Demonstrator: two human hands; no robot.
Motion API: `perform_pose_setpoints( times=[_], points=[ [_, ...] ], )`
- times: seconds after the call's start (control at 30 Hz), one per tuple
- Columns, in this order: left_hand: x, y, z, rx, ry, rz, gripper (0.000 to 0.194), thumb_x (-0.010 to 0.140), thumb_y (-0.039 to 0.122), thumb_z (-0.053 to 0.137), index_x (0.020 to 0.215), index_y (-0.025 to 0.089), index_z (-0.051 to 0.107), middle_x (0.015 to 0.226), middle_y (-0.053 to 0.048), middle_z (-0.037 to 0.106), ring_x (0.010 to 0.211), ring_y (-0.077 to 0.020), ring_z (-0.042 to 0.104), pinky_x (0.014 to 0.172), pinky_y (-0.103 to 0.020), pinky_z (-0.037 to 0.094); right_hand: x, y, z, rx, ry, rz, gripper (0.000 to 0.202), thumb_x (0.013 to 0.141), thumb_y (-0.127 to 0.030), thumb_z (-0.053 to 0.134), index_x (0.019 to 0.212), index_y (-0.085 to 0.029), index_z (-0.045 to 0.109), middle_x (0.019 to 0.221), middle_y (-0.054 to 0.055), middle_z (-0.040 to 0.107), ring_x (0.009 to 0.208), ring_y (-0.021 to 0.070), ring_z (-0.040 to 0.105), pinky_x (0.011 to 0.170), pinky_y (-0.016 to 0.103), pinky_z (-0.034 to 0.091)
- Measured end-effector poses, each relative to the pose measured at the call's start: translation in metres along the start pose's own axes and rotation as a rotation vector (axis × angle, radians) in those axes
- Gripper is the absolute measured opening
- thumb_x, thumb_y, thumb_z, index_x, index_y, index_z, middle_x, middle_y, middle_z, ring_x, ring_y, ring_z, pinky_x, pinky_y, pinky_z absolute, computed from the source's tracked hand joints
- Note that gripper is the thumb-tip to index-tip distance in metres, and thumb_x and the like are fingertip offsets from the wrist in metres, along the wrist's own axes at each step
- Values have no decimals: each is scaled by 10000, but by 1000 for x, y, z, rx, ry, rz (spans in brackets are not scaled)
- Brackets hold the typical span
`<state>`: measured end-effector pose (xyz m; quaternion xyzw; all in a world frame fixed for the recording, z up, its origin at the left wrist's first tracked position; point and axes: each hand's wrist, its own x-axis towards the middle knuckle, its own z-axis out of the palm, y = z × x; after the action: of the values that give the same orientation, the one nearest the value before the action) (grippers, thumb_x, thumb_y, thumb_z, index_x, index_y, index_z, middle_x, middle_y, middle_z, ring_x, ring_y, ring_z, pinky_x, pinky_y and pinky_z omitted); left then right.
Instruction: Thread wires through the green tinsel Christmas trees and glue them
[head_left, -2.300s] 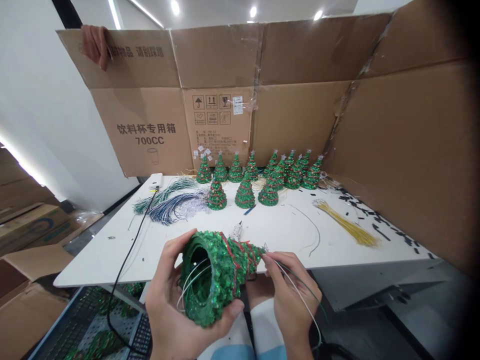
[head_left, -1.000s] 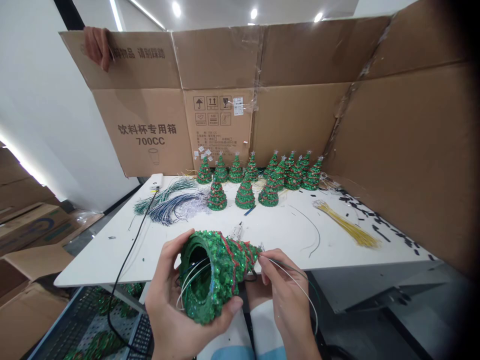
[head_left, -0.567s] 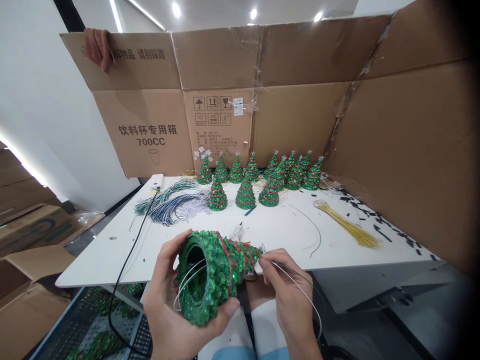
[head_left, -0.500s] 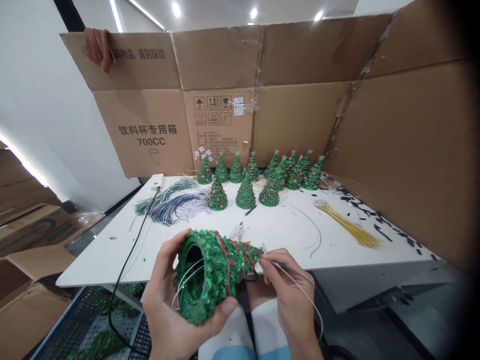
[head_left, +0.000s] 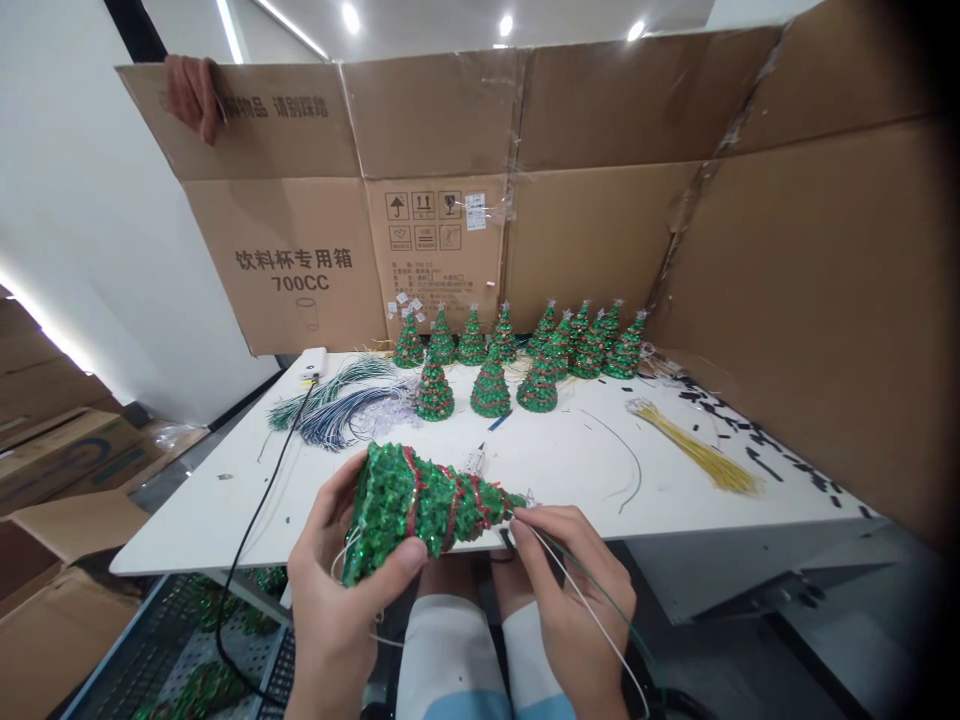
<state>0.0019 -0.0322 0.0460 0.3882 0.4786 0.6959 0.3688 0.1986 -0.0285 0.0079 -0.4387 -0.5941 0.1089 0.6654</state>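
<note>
My left hand (head_left: 337, 590) is wrapped round the wide base of a small glittery green Christmas tree (head_left: 427, 505) with red garlands. The tree lies on its side in the air, tip to the right, just in front of the table edge. My right hand (head_left: 574, 590) pinches at the tip, where white and green wires (head_left: 589, 605) run from between the fingers down to the right. A clear star (head_left: 530, 497) shows at the tip. Pale wire also hangs out by the base, whose opening is turned out of sight.
Several finished-looking trees (head_left: 491, 385) stand at the back of the white table (head_left: 247, 500). Green and blue wire bundles (head_left: 337, 415) lie left, a yellow wire bundle (head_left: 697, 450) right, with black scraps near the cardboard wall (head_left: 795, 300). A black cable (head_left: 259, 530) crosses the left edge.
The tree has been turned so that its hollow base, visible before, now faces away to the left and its side shows. My right hand still pinches at the tip.
</note>
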Motion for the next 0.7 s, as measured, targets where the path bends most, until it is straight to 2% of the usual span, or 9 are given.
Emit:
perform_pose_setpoints(
  times=[0.1, 0.2, 0.33, 0.43, 0.57, 0.7],
  points=[
    [4, 3, 1, -116, 22, -168, 916, 679, 392, 1050, 1506, 220, 695, 1389, -109, 816, 1294, -391, 780, 1072, -453, 669, -2, -3, 1, -16, -38, -16, 185, 1033, -151, 754, 1121, -285, 848, 1009, 56, 817, 920, 224, 790, 837, 338, 639],
    [7, 5, 2, -184, 16, -239, 867, 713, 401, 1034, 1492, 204, 708, 1405, -118, 817, 1280, -395, 795, 1053, -459, 688, -4, -4, 3, -29, -20, -20, 210, 1038, -145, 739, 1144, -290, 849, 1043, 71, 818, 957, 239, 790, 852, 360, 642],
    [8, 6, 1, -207, -1, -270, 832, 714, 438, 1028, 1451, 188, 735, 1290, -116, 858, 1225, -406, 819, 1031, -479, 700, -5, -4, 5, -54, 57, -25, 187, 1029, -136, 753, 1113, -279, 840, 1004, 68, 805, 929, 240, 776, 840, 370, 635],
    [8, 6, 3, -223, 1, -278, 871, 659, 399, 1054, 1446, 190, 742, 1329, -126, 844, 1241, -403, 808, 1054, -482, 685, -4, -5, 4, -123, 98, -63, 155, 1025, -136, 764, 1062, -274, 825, 963, 53, 787, 887, 224, 761, 816, 351, 622],
    [7, 6, 6, -228, -5, -259, 885, 632, 381, 1062, 1439, 190, 754, 1376, -148, 818, 1246, -401, 799, 1063, -503, 672, 1, -5, -1, -212, 72, -99, 155, 1031, -136, 758, 1048, -280, 812, 940, 44, 779, 864, 215, 757, 816, 341, 615],
    [6, 4, 5, -187, -3, -227, 907, 640, 400, 1053, 1466, 191, 741, 1360, -150, 822, 1248, -416, 795, 1054, -526, 678, 3, -4, -3, -180, 40, -52, 115, 1054, -185, 737, 1010, -273, 797, 919, 38, 770, 837, 207, 748, 790, 319, 601]
  ],
)
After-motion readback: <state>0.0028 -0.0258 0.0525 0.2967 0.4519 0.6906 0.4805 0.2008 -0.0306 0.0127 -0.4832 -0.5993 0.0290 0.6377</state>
